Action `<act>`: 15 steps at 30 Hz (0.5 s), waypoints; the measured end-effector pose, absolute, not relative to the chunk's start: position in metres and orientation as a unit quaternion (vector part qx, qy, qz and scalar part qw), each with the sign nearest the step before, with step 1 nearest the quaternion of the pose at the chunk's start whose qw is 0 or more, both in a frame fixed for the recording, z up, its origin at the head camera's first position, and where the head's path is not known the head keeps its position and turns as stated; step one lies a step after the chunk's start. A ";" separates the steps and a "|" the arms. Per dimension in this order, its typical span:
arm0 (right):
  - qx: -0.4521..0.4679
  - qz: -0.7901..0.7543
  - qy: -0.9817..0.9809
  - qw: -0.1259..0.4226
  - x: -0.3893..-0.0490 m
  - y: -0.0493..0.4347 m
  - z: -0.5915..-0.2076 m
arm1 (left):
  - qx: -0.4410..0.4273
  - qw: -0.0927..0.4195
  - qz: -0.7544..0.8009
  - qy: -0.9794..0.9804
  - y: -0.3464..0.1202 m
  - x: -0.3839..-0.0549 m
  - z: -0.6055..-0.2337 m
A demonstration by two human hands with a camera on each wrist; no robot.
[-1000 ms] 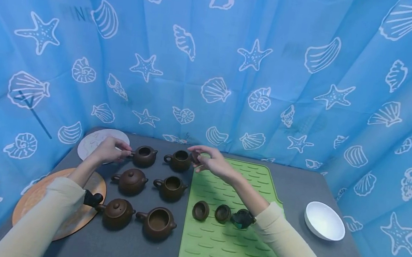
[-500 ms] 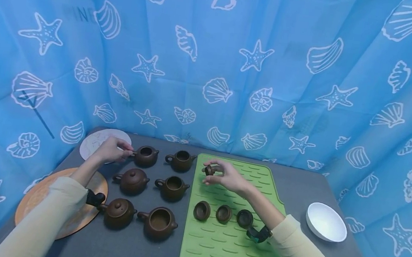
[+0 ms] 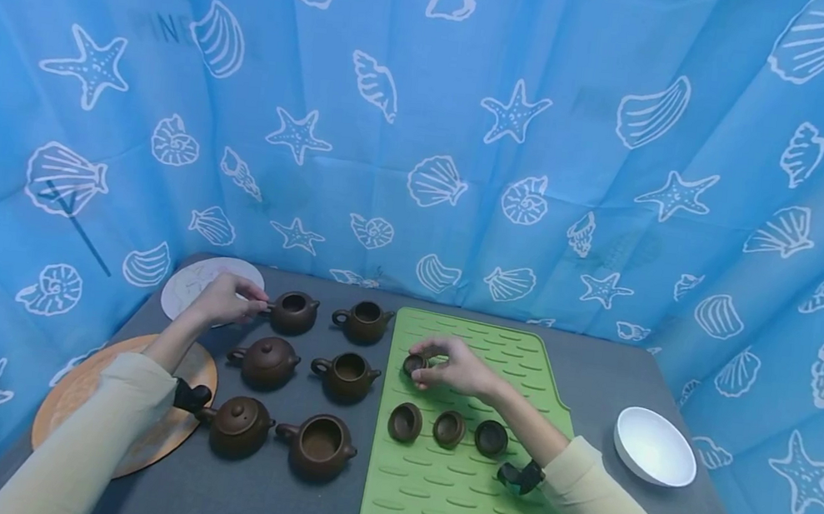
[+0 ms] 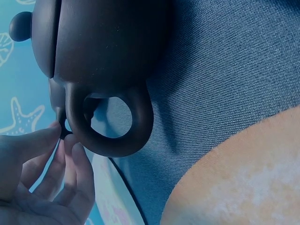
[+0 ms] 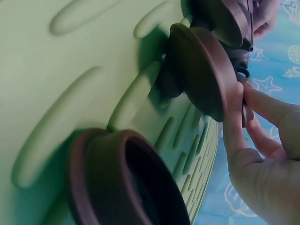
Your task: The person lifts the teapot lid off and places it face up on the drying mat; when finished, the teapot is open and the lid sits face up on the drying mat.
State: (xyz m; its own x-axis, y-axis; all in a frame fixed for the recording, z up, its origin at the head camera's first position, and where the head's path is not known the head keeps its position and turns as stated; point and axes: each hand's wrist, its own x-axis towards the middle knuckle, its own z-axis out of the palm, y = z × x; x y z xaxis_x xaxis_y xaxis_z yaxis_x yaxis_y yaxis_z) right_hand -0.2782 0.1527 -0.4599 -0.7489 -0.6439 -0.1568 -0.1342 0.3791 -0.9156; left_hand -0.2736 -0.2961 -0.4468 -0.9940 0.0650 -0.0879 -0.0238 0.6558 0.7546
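My left hand (image 3: pixel 229 303) pinches the handle of a lidless brown teapot (image 3: pixel 294 314) at the back left. In the left wrist view the thumb and fingertips (image 4: pixel 75 149) meet at that handle, partly hidden behind a lidded teapot (image 4: pixel 108 42). Over the back left part of the green mat (image 3: pixel 461 505), my right hand (image 3: pixel 455 365) pinches a small teapot lid (image 3: pixel 413 364) between thumb and fingers. Whether this lid touches the mat is unclear. Three upturned lids (image 3: pixel 449 430) lie in a row nearer on the mat.
Two lidded teapots (image 3: pixel 265 362) and several lidless teapots (image 3: pixel 317 446) stand left of the mat. A round wooden board (image 3: pixel 135 454) and a white round plate (image 3: pixel 186 288) lie at the far left. On the right stands a white bowl (image 3: pixel 654 447); a blue curtain (image 3: pixel 426 124) hangs behind.
My right hand has carried the lid from beside the back middle teapot rightward and nearer, lowering it over the mat. The left hand keeps its pinch on the teapot handle.
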 end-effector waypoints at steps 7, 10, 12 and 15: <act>-0.268 -0.470 0.799 0.263 -0.280 0.153 -0.465 | 0.017 0.054 0.413 0.909 -0.295 -0.273 -0.446; -0.277 -0.457 0.801 0.268 -0.281 0.151 -0.465 | 0.016 0.055 0.412 0.909 -0.295 -0.273 -0.446; -0.282 -0.451 0.803 0.269 -0.281 0.150 -0.465 | 0.015 0.056 0.413 0.909 -0.295 -0.273 -0.446; -0.291 -0.443 0.805 0.269 -0.280 0.149 -0.465 | 0.016 0.057 0.414 0.908 -0.295 -0.272 -0.446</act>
